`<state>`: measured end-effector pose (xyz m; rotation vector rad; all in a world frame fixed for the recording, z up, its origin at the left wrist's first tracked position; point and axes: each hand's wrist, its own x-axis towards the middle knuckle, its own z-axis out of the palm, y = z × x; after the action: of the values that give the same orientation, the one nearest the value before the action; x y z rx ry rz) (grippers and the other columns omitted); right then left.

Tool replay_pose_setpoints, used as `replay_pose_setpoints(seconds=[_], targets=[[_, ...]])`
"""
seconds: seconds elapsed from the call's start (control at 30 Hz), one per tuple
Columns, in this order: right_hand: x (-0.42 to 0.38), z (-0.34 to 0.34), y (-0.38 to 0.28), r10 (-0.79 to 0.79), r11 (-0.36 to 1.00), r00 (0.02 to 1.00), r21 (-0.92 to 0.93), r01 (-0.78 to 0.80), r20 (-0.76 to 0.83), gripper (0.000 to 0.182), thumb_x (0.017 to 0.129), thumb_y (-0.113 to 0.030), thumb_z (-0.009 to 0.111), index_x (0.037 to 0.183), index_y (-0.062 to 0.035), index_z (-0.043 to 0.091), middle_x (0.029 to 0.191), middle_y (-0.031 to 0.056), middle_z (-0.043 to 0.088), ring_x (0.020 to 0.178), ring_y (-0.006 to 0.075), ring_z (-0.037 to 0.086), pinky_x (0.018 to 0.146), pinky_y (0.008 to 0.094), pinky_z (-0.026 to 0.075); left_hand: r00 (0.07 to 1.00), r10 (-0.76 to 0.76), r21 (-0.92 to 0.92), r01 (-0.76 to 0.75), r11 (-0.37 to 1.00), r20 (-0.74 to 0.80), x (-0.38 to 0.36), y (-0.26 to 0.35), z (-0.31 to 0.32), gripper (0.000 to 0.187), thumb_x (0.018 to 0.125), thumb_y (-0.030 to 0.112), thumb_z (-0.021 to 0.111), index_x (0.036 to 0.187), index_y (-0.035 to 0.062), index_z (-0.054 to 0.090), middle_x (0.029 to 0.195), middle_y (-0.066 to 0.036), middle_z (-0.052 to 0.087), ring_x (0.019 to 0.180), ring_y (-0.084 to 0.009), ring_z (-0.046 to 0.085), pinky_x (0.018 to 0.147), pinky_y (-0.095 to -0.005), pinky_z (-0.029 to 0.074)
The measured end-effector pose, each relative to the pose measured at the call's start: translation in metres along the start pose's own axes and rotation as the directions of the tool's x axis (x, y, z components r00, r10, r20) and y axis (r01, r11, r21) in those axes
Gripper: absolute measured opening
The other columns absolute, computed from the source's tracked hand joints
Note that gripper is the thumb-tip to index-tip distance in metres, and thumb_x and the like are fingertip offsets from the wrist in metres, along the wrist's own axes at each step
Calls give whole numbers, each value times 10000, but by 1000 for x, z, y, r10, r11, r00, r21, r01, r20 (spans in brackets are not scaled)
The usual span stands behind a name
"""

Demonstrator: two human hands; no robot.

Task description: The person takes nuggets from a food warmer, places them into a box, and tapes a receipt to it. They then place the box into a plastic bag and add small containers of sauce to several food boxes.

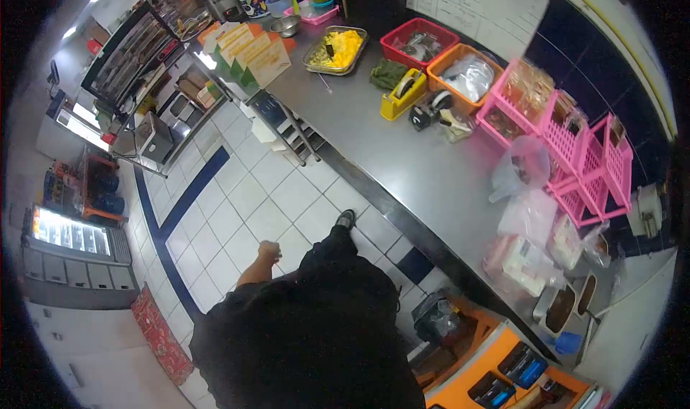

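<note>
Your left hand (269, 251) is over the floor, apart from the steel counter (374, 146), fingers curled; whether they pinch anything, I cannot tell. Toward the counter's far end, a glass dish (330, 70) holds yellow food (347, 47); along its wall side, an orange basket (435, 77) holds clear plastic (468, 76).

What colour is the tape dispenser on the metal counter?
The tape dispenser is yellow, best seen in the head view.

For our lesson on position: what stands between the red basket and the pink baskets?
The head view shows an orange basket between the red basket and pink baskets.
</note>
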<state>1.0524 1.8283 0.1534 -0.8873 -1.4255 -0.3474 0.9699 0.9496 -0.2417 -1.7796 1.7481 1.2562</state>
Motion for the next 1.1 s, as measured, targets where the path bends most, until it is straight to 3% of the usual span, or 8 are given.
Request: replay_pose_setpoints(seconds=[0.07, 0.1, 0.23, 0.33, 0.43, 0.6, 0.9, 1.1], targets=[[-46, -7, -56, 21, 997, 1000, 68, -22, 17, 273, 877, -101, 617, 1128, 7, 637, 1013, 113, 695, 829, 207, 671, 737, 377, 534, 792, 610, 641, -468, 608, 0, 79, 33, 0, 210, 880, 183, 542, 939, 11, 648, 881, -177, 705, 809, -290, 698, 674, -419, 552], [-71, -13, -89, 30, 994, 999, 104, -34, 40, 277, 877, -100, 619, 1131, 8, 635, 1017, 113, 695, 833, 206, 671, 742, 378, 534, 816, 504, 195, -466, 863, -283, 86, 83, -4, 269, 855, 189, 573, 1041, 7, 642, 984, -208, 692, 946, -346, 665, 820, -430, 521], [-199, -63, -234, 118, 938, 961, 290, -191, 251, 291, 877, -94, 625, 1146, 14, 626, 1036, 115, 692, 850, 202, 672, 761, 378, 535, 276, 679, 110, -877, 467, -681, 34, 339, -77, 719, 772, 325, 784, 1274, -87, 475, 1274, -287, 542, 1197, -387, 537, 1011, -408, 426], [-321, -114, -361, 193, 800, 790, 372, -470, 582, 301, 876, -90, 630, 1158, 17, 619, 1051, 117, 691, 862, 199, 672, 775, 379, 536, -199, 730, 592, -735, 330, -654, 44, 490, -156, 758, 762, 329, 792, 1305, -92, 472, 1260, -276, 574, 1175, -328, 578, 979, -363, 450], [-409, -169, -506, -14, 585, 349, 291, -757, 937, 313, 876, -86, 635, 1169, 21, 612, 1065, 119, 689, 875, 197, 672, 790, 379, 537, 373, 905, 141, -904, 405, -205, 80, 562, -204, 540, 785, 334, 741, 1165, -32, 627, 1056, -214, 689, 1004, -299, 672, 868, -387, 511], [-440, -235, -698, -779, 626, -530, 356, -694, 336, 395, 891, -152, 655, 1269, -78, 572, 1092, 155, 672, 924, 274, 676, 829, 370, 523, 208, 965, 296, -923, 248, -160, 50, 571, -140, 202, 836, 200, 612, 968, 82, 710, 815, -181, 674, 831, -358, 657, 756, -455, 516], [-488, -228, -817, -713, 666, -699, 359, -654, 51, 420, 925, -272, 620, 1297, -83, 566, 1142, 165, 668, 1003, 289, 665, 893, 383, 506, 131, 983, -78, -990, 121, -129, -15, 531, -78, 403, 903, 268, 644, 1212, 21, 574, 1013, -189, 662, 932, -339, 660, 771, -414, 517], [-470, -233, -897, -614, 644, -723, 329, -691, -316, 412, 930, -232, 629, 1290, -44, 562, 1162, 161, 663, 1088, 242, 632, 940, 343, 480, 705, 666, -147, -652, 744, 242, 79, 392, -144, 317, 954, 261, 587, 1132, 5, 641, 958, -120, 699, 848, -205, 676, 778, -337, 535]])
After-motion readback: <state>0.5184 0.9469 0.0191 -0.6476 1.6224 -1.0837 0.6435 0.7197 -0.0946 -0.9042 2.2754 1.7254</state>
